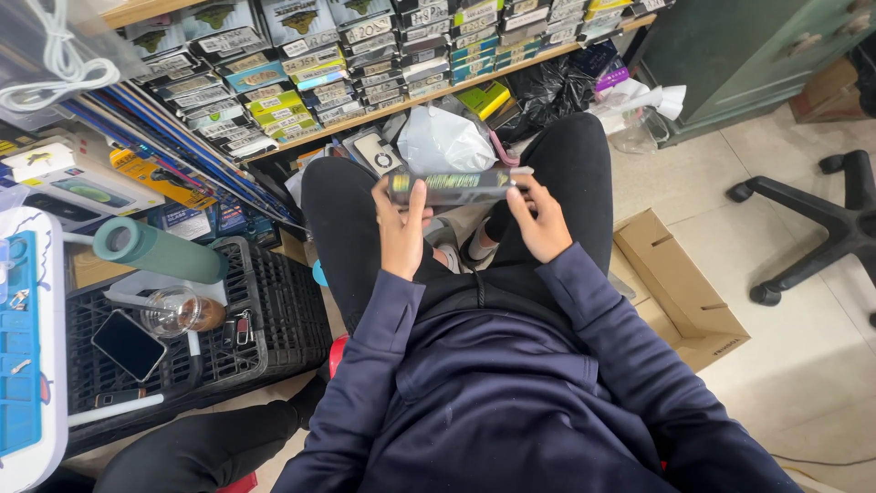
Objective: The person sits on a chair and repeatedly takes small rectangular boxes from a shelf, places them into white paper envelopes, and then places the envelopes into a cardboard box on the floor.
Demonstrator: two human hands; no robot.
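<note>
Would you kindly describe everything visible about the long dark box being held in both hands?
The long dark box is slim and flat, seemingly printed card, with a yellow-green patch midway and pale end edges. It lies level, crosswise above the person's knees. The left hand grips its left end, thumb across the front; the right hand pinches its right end.

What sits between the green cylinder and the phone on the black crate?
In the head view, a clear glass jar lies on its side on the black crate, between the green cylinder and the phone.
</note>
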